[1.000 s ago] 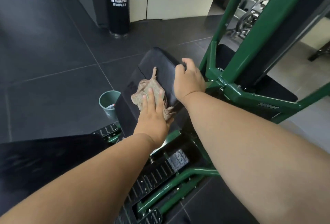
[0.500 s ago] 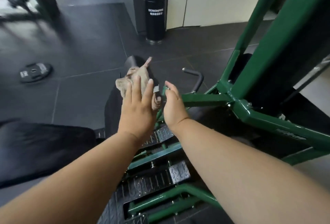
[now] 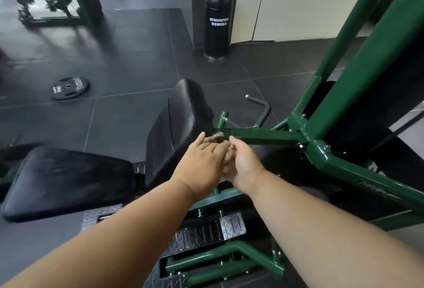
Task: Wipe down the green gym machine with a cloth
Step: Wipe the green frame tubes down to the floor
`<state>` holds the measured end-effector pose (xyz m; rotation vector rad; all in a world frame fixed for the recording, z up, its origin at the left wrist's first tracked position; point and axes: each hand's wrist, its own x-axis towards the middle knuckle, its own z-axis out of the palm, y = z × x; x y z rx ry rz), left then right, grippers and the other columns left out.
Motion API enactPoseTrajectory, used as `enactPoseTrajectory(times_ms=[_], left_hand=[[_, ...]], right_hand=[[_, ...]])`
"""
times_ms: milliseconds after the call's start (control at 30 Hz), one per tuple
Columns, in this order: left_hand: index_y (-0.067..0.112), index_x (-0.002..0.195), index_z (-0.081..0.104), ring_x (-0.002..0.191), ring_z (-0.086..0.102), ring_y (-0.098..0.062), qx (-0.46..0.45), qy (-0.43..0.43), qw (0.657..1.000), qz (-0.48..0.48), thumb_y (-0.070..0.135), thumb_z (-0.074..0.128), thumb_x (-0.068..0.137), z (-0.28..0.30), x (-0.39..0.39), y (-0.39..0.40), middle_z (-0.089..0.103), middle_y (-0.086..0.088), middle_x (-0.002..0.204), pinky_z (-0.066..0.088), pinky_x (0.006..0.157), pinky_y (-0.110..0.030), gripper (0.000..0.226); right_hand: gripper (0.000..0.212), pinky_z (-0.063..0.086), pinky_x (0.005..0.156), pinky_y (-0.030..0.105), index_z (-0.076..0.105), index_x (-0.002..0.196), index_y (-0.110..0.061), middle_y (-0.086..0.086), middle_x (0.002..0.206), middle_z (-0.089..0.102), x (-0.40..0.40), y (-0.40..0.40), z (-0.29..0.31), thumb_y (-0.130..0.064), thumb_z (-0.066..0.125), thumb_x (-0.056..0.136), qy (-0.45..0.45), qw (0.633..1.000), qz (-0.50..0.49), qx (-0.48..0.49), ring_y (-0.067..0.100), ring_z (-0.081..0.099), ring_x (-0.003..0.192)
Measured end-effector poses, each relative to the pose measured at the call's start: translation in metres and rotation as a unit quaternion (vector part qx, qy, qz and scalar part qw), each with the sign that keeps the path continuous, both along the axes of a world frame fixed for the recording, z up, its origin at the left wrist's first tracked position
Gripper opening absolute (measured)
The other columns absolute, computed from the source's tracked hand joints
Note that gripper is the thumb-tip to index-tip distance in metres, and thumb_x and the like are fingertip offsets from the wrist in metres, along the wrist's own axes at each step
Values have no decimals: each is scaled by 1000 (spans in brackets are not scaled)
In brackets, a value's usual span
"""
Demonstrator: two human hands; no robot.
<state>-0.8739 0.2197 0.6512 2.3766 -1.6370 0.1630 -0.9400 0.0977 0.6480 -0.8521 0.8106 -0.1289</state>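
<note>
I am pressing the cloth (image 3: 214, 138) with my left hand (image 3: 204, 161), fingers flat, against the green bar (image 3: 263, 137) behind the pad (image 3: 179, 122); my right hand (image 3: 243, 166) is pinching its lower edge. Next, probably, sliding rightward along the bar toward the frame (image 3: 358, 81), room narrowing there.

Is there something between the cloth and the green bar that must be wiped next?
Nothing visible. The cloth, under the left hand, already lies at the near end of the green bar. The right hand is beside it, and the black pad stands to the left.
</note>
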Motion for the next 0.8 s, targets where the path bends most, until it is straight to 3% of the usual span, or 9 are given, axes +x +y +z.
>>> enactPoseTrajectory(times_ms=[67, 267, 367, 433, 500, 600, 667, 767, 800], left_hand=[[21, 146, 55, 144, 49, -25, -95, 67, 993, 12, 34, 44, 108, 9, 1, -6, 66, -1, 139, 7, 132, -42, 42], [22, 165, 28, 163, 5, -25, -48, 123, 991, -11, 48, 37, 94, 31, 15, -7, 30, -2, 171, -8, 131, -43, 76], [25, 161, 37, 161, 14, -21, -125, 230, 965, -28, 42, 38, 95, 48, 25, -1, 40, 2, 165, 2, 132, -41, 68], [22, 152, 51, 157, 27, -22, -197, 244, 949, 24, 39, 36, 91, 57, 46, -4, 50, 0, 157, 15, 131, -42, 65], [19, 147, 58, 152, 35, -23, -234, 251, 932, 116, 35, 35, 89, 60, 68, -12, 52, -4, 156, 23, 129, -41, 64], [19, 147, 58, 149, 36, -22, -220, 263, 911, 230, 33, 41, 95, 49, 79, -31, 46, -3, 160, 25, 127, -39, 57], [24, 144, 59, 149, 35, -19, -228, 249, 904, 263, 31, 48, 100, 35, 75, -40, 43, 2, 162, 26, 126, -39, 46], [28, 135, 65, 147, 39, -12, -269, 223, 893, 283, 32, 44, 98, 25, 73, -45, 50, 6, 158, 33, 123, -44, 43], [28, 134, 65, 145, 40, -11, -279, 218, 890, 286, 33, 42, 97, 23, 74, -45, 51, 6, 156, 34, 122, -46, 45]], right_hand=[[51, 46, 111, 44, 70, 133, -18, 6, 129, 73, -1, 2, 3, -49, 43, 103, -46, 997, -18, 64, 27, 67, 125], [51, 37, 121, 42, 68, 135, -11, 12, 147, 61, 7, 8, 19, -37, 40, 102, -129, 984, -44, 111, 27, 59, 135], [47, 39, 121, 47, 65, 139, -8, 17, 145, 62, 16, 2, 17, -30, 42, 104, -82, 995, -32, 50, 31, 59, 135], [36, 59, 95, 41, 72, 124, -8, 17, 118, 75, 27, -15, 17, -24, 46, 106, -29, 996, -81, -12, 31, 74, 102], [25, 56, 63, 28, 74, 108, -17, 9, 95, 78, 44, -36, 18, -25, 50, 105, -5, 987, -156, -38, 23, 71, 74], [32, 58, 75, 32, 69, 122, -15, 11, 111, 75, 83, -55, 25, -29, 47, 103, -33, 980, -162, -113, 27, 71, 95], [49, 59, 82, 33, 67, 127, -12, 12, 116, 73, 106, -48, 21, -43, 52, 91, -77, 980, -76, -168, 27, 71, 103], [47, 53, 103, 43, 73, 117, -34, 3, 130, 65, 121, -41, -3, -64, 55, 86, -73, 948, 31, -308, 21, 66, 118], [46, 51, 107, 46, 75, 115, -34, 5, 132, 63, 125, -45, -10, -63, 57, 85, -76, 952, 35, -295, 22, 65, 121]])
